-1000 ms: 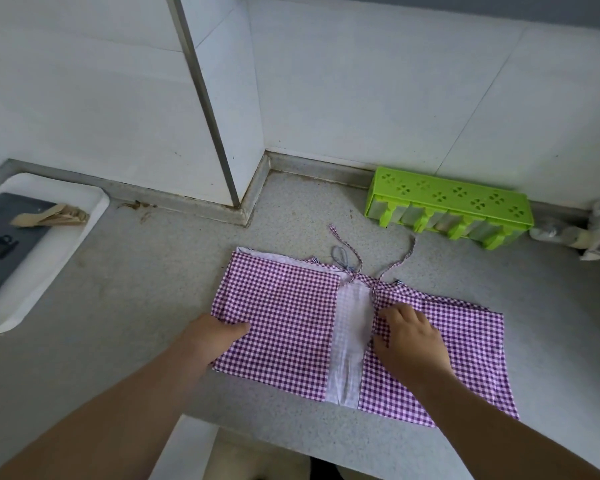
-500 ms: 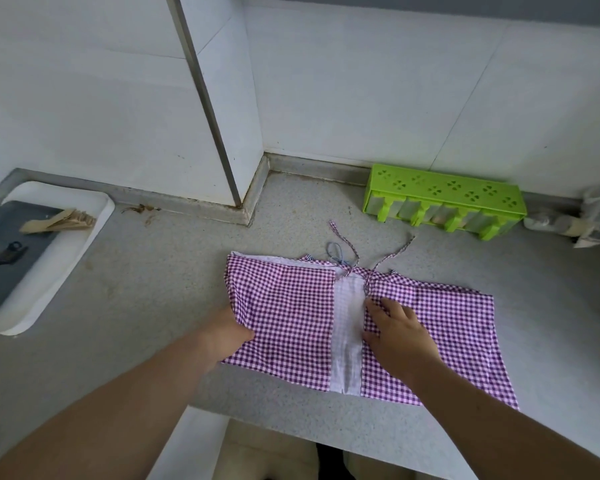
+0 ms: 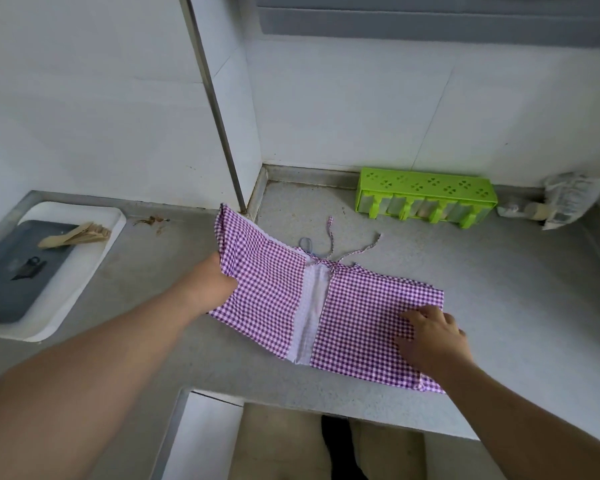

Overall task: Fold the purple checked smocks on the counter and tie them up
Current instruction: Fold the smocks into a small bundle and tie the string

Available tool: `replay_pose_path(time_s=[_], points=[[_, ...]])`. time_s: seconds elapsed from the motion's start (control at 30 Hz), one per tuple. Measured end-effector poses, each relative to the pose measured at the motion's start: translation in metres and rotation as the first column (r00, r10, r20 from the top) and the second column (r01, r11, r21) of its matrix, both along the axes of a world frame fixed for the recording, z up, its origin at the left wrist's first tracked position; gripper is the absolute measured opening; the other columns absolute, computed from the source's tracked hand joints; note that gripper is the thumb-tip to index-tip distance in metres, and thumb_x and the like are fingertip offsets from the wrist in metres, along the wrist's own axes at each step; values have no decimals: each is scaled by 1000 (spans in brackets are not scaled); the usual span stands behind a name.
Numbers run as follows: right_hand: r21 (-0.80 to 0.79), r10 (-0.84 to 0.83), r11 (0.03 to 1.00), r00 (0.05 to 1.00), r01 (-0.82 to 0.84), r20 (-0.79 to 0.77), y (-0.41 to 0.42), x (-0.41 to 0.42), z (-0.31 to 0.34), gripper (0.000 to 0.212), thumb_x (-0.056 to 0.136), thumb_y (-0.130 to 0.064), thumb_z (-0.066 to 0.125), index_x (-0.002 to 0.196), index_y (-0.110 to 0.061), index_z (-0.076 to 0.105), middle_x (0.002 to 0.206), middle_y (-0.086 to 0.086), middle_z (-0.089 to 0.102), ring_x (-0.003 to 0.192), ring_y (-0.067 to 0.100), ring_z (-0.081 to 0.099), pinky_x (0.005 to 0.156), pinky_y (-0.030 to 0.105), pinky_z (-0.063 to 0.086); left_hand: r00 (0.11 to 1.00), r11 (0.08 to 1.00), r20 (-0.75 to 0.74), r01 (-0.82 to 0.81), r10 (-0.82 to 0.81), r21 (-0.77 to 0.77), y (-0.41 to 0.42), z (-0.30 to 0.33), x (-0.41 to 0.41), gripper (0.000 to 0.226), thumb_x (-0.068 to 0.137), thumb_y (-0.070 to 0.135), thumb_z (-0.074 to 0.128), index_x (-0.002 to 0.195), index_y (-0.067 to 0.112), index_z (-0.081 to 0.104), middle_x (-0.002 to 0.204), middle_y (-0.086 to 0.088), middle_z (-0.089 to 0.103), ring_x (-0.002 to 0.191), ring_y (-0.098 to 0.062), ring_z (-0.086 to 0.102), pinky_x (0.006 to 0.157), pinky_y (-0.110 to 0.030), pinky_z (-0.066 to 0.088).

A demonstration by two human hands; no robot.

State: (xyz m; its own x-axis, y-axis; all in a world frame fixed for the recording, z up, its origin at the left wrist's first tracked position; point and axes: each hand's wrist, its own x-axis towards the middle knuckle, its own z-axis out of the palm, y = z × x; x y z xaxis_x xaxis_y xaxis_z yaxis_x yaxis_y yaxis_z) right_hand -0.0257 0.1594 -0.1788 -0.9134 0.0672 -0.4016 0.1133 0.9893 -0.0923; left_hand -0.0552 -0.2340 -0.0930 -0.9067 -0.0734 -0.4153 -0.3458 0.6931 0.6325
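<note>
We fold the purple checked smock (image 3: pixel 326 306) on the counter (image 3: pixel 499 271).

Our left hand (image 3: pixel 212 285) grips its raised left edge; our right hand (image 3: pixel 433 336) presses the right side with fingers loosely spread.

purple-and-white checked smock (image 3: pixel 274 289) with a pale centre strip, grey counter (image 3: pixel 499 278), lime-green rack (image 3: pixel 426 199).

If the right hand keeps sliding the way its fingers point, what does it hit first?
The right hand lies on the smock, fingers pointing up-left along the cloth. Going straight on, it would likely first meet the white centre strip, then the raised left flap that the left hand holds.
</note>
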Motion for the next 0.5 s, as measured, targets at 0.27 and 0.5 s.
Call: replay_pose_path(time_s=[0.27,0.5], points=[[-170,-25,984,985,55,173,-3,7,-1,56,101,-45,55,155,-39,40,160,0,31,147,30,30,121,47,33,938,935,-145,279,-314,-221,73,45,-12,18,99,27,51,116,23,57,95,2,65,83,-17,66,69,-35,57],[-628,-406,571,846,529,344,15,-13,-6,59,107,-57,32,116,-22,78,136,3,64,123,30,58,117,44,35,749,698,-15,611,-663,-373,181,26,-3,11,89,33,56,97,30,49,87,3,64,76,-22,64,73,-40,58]])
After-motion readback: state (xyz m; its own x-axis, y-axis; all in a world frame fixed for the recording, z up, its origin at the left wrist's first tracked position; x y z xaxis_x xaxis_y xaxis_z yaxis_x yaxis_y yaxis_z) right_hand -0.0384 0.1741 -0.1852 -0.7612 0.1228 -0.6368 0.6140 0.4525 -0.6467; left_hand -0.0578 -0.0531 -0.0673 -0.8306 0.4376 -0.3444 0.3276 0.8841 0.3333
